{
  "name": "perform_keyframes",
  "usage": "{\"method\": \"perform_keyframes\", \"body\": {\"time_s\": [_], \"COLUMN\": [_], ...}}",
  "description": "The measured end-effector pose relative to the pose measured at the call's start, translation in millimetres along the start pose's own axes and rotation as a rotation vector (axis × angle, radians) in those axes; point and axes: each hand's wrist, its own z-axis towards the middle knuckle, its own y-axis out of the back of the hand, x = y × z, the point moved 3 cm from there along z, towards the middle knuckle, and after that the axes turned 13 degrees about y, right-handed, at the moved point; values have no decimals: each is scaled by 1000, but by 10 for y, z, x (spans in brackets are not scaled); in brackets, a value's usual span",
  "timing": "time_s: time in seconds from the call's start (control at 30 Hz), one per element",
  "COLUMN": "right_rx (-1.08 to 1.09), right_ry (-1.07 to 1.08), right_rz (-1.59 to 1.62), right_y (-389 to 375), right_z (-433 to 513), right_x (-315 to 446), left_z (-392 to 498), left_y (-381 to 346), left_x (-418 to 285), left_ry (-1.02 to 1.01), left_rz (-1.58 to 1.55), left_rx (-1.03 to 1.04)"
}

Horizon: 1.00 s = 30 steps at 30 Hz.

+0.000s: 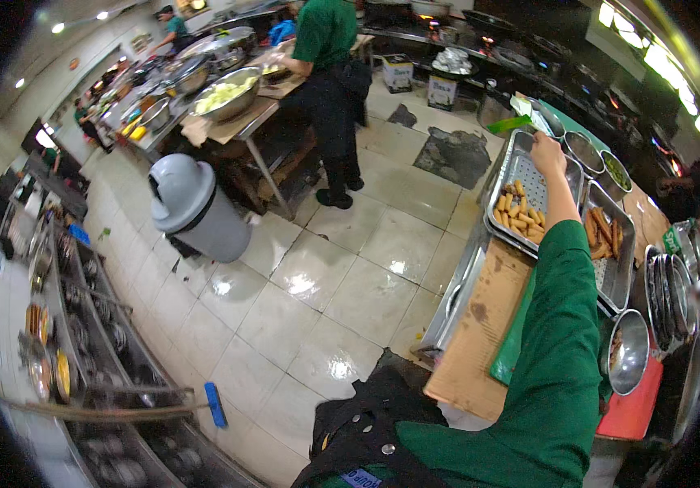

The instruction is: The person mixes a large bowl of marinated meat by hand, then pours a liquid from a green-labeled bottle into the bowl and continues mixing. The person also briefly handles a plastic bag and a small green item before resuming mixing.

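My right hand reaches over the far end of a perforated metal tray, its fingers by the tray's rim. Beside the fingertips are a bright green flat piece and a green-and-white packet; whether the hand holds either one cannot be told. Fried rolls lie in the near part of this tray. Longer browned fried pieces lie in a second metal tray, partly behind my green sleeve. My left hand is out of view.
Cardboard and a green board lie before the trays. Metal bowls and pots stand around them. A grey lidded bin stands on the wet-looking tile floor. A co-worker stands at a table with a large bowl.
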Motion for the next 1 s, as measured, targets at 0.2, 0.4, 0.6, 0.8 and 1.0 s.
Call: {"method": "perform_keyframes", "body": {"time_s": [0.2,0.4,0.6,0.8,1.0], "right_rx": [29,11,88,261,200], "right_ry": [-91,-101,-33,-139,-462], "right_rz": [-99,-196,-224,-245,-193], "right_y": [-177,-251,-644,-1415,-1947], "right_z": [546,987,1451,2308,2545], "right_x": [439,397,364,-367,-868], "left_z": [920,2066,1252,629,1416], "left_y": [-606,-419,-777,-1962,-2849], "left_x": [-1268,-3665,-7796,-8226,-7014], "left_ry": [46,-361,-825,-1393,-666], "left_rz": [273,-7,-391,179,903], "left_rx": [241,147,692,383,485]}}
